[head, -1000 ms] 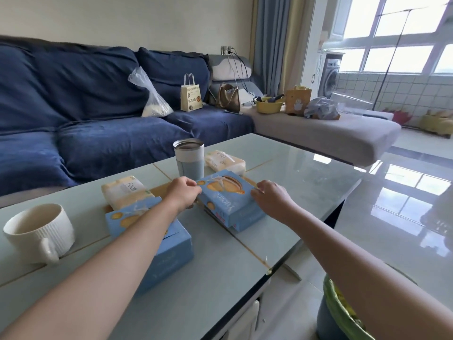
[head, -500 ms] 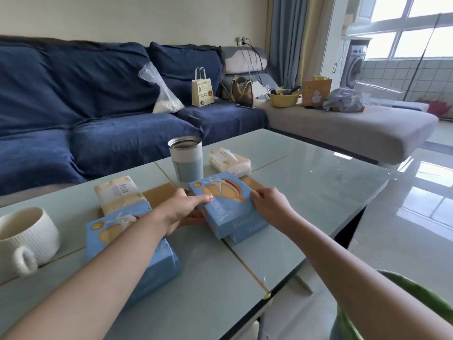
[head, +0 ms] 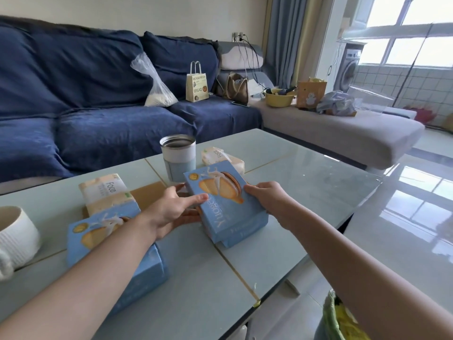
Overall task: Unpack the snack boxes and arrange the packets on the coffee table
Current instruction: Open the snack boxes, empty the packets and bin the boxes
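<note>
Since the earlier frame the blue snack box has tilted up off the worktop, just in front of the steel tumbler. The left hand grips its left edge, thumb on top; the right hand holds its right edge. A second blue box lies left of the tumbler, under the left forearm.

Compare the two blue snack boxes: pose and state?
The right box is gripped at both sides by the left hand and the right hand, tilted up on something beneath; the left box lies flat on the table, untouched. The right box sits by the tumbler; the left box by the mug. Both look closed, with the same print.
</note>
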Tool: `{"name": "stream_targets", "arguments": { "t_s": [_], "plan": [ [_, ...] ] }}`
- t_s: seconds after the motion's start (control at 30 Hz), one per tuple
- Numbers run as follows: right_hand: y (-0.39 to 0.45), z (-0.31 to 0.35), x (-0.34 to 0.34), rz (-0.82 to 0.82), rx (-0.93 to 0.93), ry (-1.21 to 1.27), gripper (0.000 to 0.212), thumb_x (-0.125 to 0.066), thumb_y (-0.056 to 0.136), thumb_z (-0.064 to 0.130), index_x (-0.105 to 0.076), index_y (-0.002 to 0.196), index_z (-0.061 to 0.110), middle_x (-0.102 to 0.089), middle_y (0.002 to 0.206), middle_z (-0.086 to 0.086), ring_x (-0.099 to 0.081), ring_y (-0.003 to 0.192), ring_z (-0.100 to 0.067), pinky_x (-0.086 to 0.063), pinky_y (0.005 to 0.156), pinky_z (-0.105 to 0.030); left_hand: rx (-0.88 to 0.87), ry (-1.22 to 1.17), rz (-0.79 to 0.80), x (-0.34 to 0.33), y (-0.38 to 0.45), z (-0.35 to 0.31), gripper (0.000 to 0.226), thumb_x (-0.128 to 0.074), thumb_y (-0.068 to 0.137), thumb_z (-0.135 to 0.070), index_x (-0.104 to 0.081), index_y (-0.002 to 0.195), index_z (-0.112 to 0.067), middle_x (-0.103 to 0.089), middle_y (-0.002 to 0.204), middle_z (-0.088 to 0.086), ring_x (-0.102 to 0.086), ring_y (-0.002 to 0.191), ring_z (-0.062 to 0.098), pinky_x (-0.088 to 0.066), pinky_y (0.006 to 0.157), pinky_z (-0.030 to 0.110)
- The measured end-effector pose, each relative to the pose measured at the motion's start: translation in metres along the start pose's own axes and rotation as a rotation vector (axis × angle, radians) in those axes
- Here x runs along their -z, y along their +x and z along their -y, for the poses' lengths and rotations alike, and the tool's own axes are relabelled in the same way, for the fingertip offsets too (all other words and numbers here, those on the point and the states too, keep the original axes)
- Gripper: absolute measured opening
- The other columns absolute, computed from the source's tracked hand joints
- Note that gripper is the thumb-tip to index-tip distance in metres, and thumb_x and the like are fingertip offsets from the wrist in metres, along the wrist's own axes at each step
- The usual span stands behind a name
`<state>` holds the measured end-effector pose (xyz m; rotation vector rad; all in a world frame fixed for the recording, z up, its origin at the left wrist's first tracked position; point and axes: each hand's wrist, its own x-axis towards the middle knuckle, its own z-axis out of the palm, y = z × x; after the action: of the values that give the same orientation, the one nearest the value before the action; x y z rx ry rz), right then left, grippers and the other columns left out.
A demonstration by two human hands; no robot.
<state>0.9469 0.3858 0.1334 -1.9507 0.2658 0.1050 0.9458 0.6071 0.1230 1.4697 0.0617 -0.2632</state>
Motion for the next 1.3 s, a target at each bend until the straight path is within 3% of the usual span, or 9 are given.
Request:
{"name": "stream_targets", "arguments": {
  "t_s": [0.1, 0.27, 0.37, 0.53, 0.73, 0.8, 0.9, 1.07, 1.3],
  "plan": [
    [-0.011, 0.002, 0.005, 0.063, -0.037, 0.192, 0.031, -0.059, 0.092, 0.029, -0.069, 0.102, 0.002, -0.073, 0.102, -0.017, -0.069, 0.089, -0.029, -0.056, 0.083, -0.042, -0.043, -0.027, 0.052, -0.003, -0.002, -0.004, 0.092, -0.079, 0.07, -0.015, -0.03, 0.147, -0.016, -0.069, 0.115, 0.016, -0.071, 0.094, 0.035, -0.059, 0.081, 0.044],
    [-0.046, -0.001, 0.017, 0.197, 0.021, 0.435, 0.024, -0.045, 0.098, 0.014, -0.069, 0.094, 0.011, -0.069, 0.083, -0.003, -0.066, 0.073, -0.021, -0.054, 0.061, -0.029, -0.137, -0.014, 0.137, -0.009, -0.015, -0.016, 0.088, -0.077, 0.068, -0.017, -0.034, 0.145, -0.027, -0.067, 0.119, 0.01, -0.072, 0.093, 0.03, -0.056, 0.079, 0.041],
    [-0.065, -0.005, 0.015, 0.039, 0.095, 0.212, 0.027, -0.036, 0.095, 0.011, -0.064, 0.092, 0.013, -0.063, 0.082, -0.004, -0.06, 0.075, -0.02, -0.05, 0.068, -0.028, -0.174, 0.131, 0.218, -0.02, -0.028, -0.018, 0.075, -0.074, 0.08, -0.013, -0.035, 0.141, -0.03, -0.061, 0.125, 0.006, -0.071, 0.099, 0.022, -0.058, 0.077, 0.036],
    [-0.093, -0.013, 0.02, -0.292, 0.18, 0.02, 0.032, -0.048, 0.093, 0.044, -0.055, 0.095, 0.013, -0.062, 0.09, -0.002, -0.06, 0.081, -0.018, -0.045, 0.063, -0.029, -0.258, 0.203, 0.27, -0.06, -0.051, -0.019, 0.072, -0.074, 0.083, -0.008, -0.032, 0.133, -0.039, -0.053, 0.13, 0.001, -0.062, 0.113, 0.019, -0.059, 0.084, 0.04],
    [-0.122, -0.026, 0.049, -0.335, 0.166, 0.056, 0.046, -0.064, 0.079, 0.058, -0.061, 0.098, 0.015, -0.067, 0.093, -0.004, -0.066, 0.075, -0.016, -0.047, 0.048, -0.026, -0.261, 0.195, 0.253, -0.103, -0.081, 0.003, 0.073, -0.068, 0.085, -0.001, -0.028, 0.134, -0.037, -0.063, 0.119, -0.002, -0.064, 0.108, 0.017, -0.059, 0.083, 0.037],
    [-0.131, -0.036, 0.053, -0.338, 0.138, 0.119, 0.045, -0.068, 0.076, 0.057, -0.058, 0.098, 0.018, -0.067, 0.094, -0.002, -0.068, 0.078, -0.018, -0.056, 0.057, -0.033, -0.257, 0.124, 0.202, -0.119, -0.091, 0.014, 0.058, -0.067, 0.088, -0.008, -0.034, 0.129, -0.032, -0.067, 0.112, 0.0, -0.067, 0.1, 0.016, -0.058, 0.076, 0.03],
    [-0.142, -0.051, 0.053, -0.305, 0.102, 0.173, 0.051, -0.069, 0.067, 0.062, -0.056, 0.099, 0.025, -0.068, 0.099, -0.001, -0.068, 0.087, -0.018, -0.059, 0.075, -0.043, -0.233, 0.034, 0.094, -0.138, -0.099, 0.029, 0.051, -0.071, 0.087, -0.019, -0.041, 0.128, -0.023, -0.071, 0.108, 0.003, -0.07, 0.097, 0.018, -0.057, 0.083, 0.034],
    [-0.156, -0.068, 0.055, -0.272, 0.051, 0.236, 0.062, -0.069, 0.06, 0.067, -0.061, 0.107, 0.027, -0.072, 0.099, 0.001, -0.071, 0.088, -0.018, -0.059, 0.077, -0.046, -0.204, 0.019, 0.083, -0.147, -0.108, 0.034, 0.049, -0.073, 0.084, -0.021, -0.048, 0.126, -0.024, -0.074, 0.098, 0.003, -0.072, 0.086, 0.016, -0.058, 0.079, 0.033],
    [-0.165, -0.074, 0.062, -0.277, 0.052, 0.301, 0.029, -0.073, 0.073, 0.051, -0.07, 0.09, 0.028, -0.074, 0.085, -0.003, -0.073, 0.077, -0.02, -0.06, 0.073, -0.046, -0.104, 0.078, 0.148, -0.153, -0.108, 0.029, 0.032, -0.075, 0.082, -0.025, -0.063, 0.112, -0.024, -0.075, 0.099, 0.001, -0.073, 0.085, 0.019, -0.059, 0.07, 0.033]
  ]
}}
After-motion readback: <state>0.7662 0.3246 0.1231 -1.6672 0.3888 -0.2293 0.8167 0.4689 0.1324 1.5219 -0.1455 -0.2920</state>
